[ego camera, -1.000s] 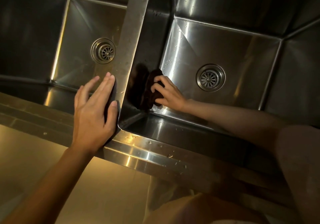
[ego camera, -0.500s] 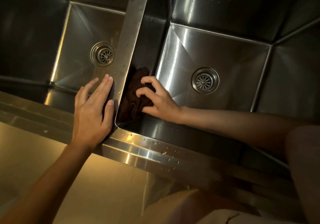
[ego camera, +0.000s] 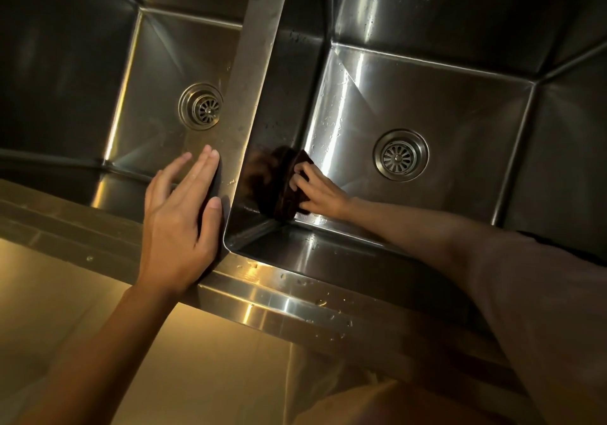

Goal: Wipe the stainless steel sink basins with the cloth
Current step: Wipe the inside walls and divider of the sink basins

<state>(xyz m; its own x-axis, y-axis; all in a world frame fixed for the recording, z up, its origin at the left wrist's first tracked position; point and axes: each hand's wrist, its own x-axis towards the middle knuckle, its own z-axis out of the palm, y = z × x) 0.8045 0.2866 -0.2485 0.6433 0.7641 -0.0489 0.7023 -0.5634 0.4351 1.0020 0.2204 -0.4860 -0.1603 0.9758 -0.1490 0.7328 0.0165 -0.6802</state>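
Item: double stainless steel sink, two rectangular basins separated by a flat steel divider strip (ego camera: 253, 73). Left hand (ego camera: 179, 224): flat, fingers extended and loosely together, holding nothing, palm resting on the near end of the divider strip and the front rim (ego camera: 282, 303); fingertips reach over the left steel basin (ego camera: 154, 73). Round slotted steel drain strainer (ego camera: 201, 106) lies just beyond those fingertips. Right hand (ego camera: 320, 191): down inside the right steel basin (ego camera: 443, 102), fingers curled and clamped on a dark brown bunched cloth (ego camera: 289, 188). Cloth position: pressed against the basin's left wall at the near-left bottom corner, just left of the right hand; its dark reflection shows on that wall. A second round slotted steel drain strainer (ego camera: 400, 155) sits on the basin floor to the right of the right hand, apart from it. Water droplets scattered on the basin floor beyond the cloth and on the front rim. Right forearm crosses the rim from the lower right.
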